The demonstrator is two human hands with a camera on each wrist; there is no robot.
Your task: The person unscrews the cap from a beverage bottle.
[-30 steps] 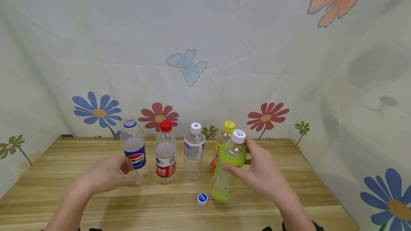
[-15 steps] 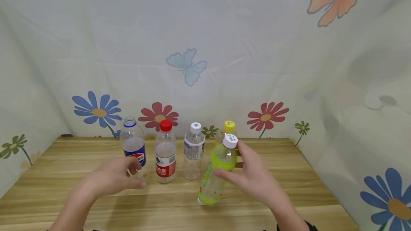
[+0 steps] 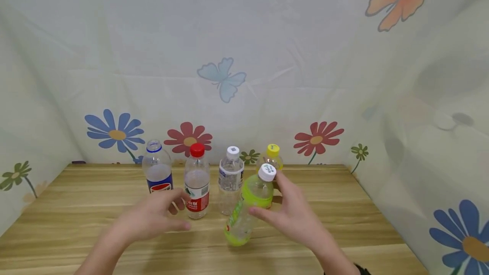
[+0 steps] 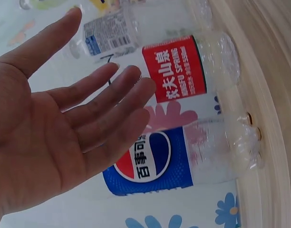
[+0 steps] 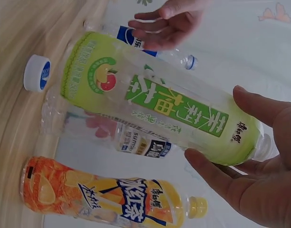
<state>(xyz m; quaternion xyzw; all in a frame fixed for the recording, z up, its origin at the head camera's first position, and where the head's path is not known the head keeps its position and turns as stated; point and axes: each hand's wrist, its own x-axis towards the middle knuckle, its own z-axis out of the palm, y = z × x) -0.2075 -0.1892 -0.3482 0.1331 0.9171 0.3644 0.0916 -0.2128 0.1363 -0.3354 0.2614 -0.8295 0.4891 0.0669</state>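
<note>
— Wood-grain table (image 3: 344,224) under my arms, and what am I holding over its near part?

— My right hand (image 3: 294,217) has the green bottle (image 3: 248,207) by its upper body, thumb on one side and fingers curled round the other, just under the white cap. It is tilted, base swung toward my left and lifted off the board. My left hand (image 3: 153,220) is spread, fingers relaxed, holding nothing, close beside the bottle.

— How would it handle?

— I judge it light: it looks empty, thin clear plastic under a smooth printed sleeve. That sleeve could slip, and the wall would dent if squeezed. The stiffer shoulder near the neck seems the surest place to hold.

— And just past it?

— A loose blue-and-white cap (image 5: 37,72) lies on the table near the base. Behind stand a red-capped bottle (image 3: 196,181), a clear bottle (image 3: 230,179), an uncapped blue-label bottle (image 3: 157,173) and an orange bottle (image 5: 107,199) with a yellow cap, in a row.

— Farthest back?

— A pale cloth backdrop (image 3: 244,54) printed with flowers and butterflies hangs on three sides.
</note>
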